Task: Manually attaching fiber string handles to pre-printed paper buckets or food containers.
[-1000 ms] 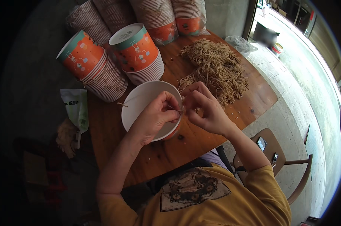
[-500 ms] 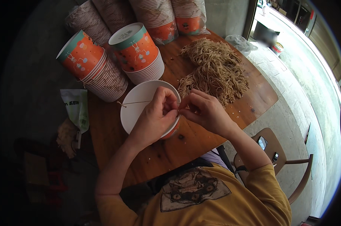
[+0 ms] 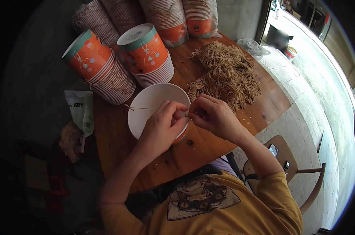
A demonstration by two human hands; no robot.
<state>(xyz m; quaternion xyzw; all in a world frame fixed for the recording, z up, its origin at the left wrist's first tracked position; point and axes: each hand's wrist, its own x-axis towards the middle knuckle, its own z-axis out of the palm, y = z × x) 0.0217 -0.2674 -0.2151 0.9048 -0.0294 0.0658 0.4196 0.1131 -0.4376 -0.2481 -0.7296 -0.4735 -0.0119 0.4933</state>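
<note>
Roughly level cord (image 3: 144,108): seen mid-frame, stretched almost straight from left to right across the mouth of the open paper tub; its knotted left end is passed just beyond the tub's left rim, and its right part is hidden behind the fingers.
Open paper tub (image 3: 138,123): stood mouth-up at the centre of the frame on the wooden table (image 3: 269,102), its right part covered by the left hand.
Left hand (image 3: 162,125): placed over the tub's mouth, nearer to the knotted end; index finger and thumb are parted in a half-open curve, and whether the cord is gripped by the fingers cannot be told.
Right hand (image 3: 216,117): held at the tub's right rim, fingers curled and fingertips brought together with the thumb; a small loop of what looks like cord is pinched there, close beside the left fingertips.
Heap of cords (image 3: 228,74): one, spread upper right of centre, beyond the right hand; its strands are too tangled to be counted.
Tub counts: one open tub under the hands; two upturned stacks (image 3: 146,51) set at upper left; four plastic-wrapped stacks (image 3: 167,23) ranged along the top edge.
Around the table: one clear plastic bag (image 3: 254,47) at upper right, one white-and-green packet (image 3: 81,111) at left, one chair (image 3: 277,143) at lower right.
</note>
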